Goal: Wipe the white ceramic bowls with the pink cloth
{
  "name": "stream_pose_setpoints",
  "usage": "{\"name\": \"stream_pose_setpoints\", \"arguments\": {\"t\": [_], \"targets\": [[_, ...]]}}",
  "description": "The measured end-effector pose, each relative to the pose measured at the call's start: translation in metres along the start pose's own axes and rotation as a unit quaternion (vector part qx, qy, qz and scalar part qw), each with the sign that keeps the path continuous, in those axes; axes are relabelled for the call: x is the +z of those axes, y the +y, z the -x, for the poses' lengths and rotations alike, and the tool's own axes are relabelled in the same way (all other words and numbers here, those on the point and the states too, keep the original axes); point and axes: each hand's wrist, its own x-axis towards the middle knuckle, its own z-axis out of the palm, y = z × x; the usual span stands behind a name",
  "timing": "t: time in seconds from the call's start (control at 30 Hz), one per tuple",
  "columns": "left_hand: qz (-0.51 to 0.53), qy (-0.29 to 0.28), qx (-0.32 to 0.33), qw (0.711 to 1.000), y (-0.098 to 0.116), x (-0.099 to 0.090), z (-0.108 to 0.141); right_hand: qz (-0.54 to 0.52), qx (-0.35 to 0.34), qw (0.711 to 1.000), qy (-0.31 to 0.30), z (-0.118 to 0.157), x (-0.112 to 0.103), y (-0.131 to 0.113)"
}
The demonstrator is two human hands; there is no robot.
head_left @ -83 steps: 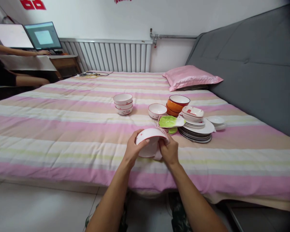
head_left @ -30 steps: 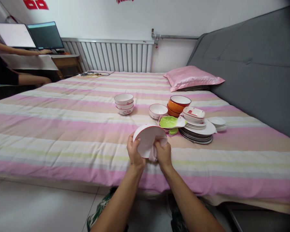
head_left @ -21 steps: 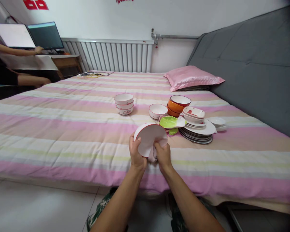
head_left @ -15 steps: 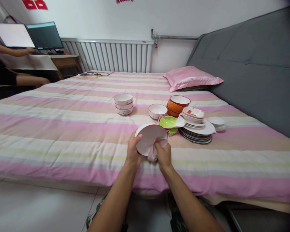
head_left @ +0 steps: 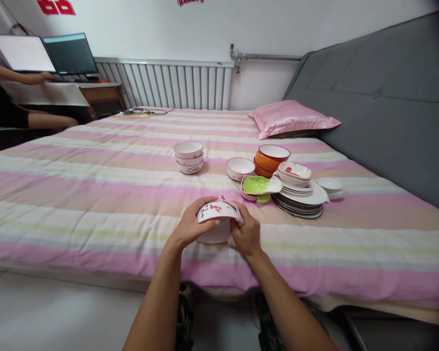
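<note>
My left hand [head_left: 187,227] grips a white bowl [head_left: 215,224] with a red flower pattern, held above the near part of the striped bed [head_left: 95,195], its outside facing me. At the bowl's right side my right hand [head_left: 246,233] presses a small pale cloth [head_left: 232,210] against the rim. Further back on the bed stand a stack of three white bowls [head_left: 189,157], a single white bowl [head_left: 240,168], an orange bowl stack [head_left: 270,160], a green leaf-shaped dish [head_left: 258,186] and a pile of plates [head_left: 300,197].
A pink pillow [head_left: 290,117] lies by the grey headboard [head_left: 388,97] on the right. A radiator [head_left: 168,85] lines the far wall. At far left another person's arm [head_left: 18,77] reaches to a desk with two monitors [head_left: 46,52]. Tiled floor [head_left: 58,312] lies below.
The bowl has been turned from showing its white inside and red rim to showing its patterned outside. Both hands dropped slightly toward the bed. The other person's hand shifted along the desk.
</note>
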Motion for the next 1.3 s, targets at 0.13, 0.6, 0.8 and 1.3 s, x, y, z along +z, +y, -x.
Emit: {"name": "stream_pose_setpoints", "arguments": {"t": [0.13,0.6,0.8,1.3], "targets": [[-0.012,0.006,0.009,1.0,-0.002,0.0,-0.001,-0.002,0.011,1.0,0.003,0.0,0.001,-0.001],[0.003,0.05,-0.02,0.999,-0.001,0.007,-0.003,-0.006,0.061,0.998,-0.011,0.001,0.003,-0.002],[0.018,0.059,-0.034,0.998,-0.001,0.006,-0.003,-0.043,-0.018,0.999,-0.023,0.005,-0.005,-0.01],[0.02,0.094,-0.033,0.995,-0.002,0.007,-0.004,-0.007,-0.084,0.994,0.064,0.006,-0.004,-0.009]]}}
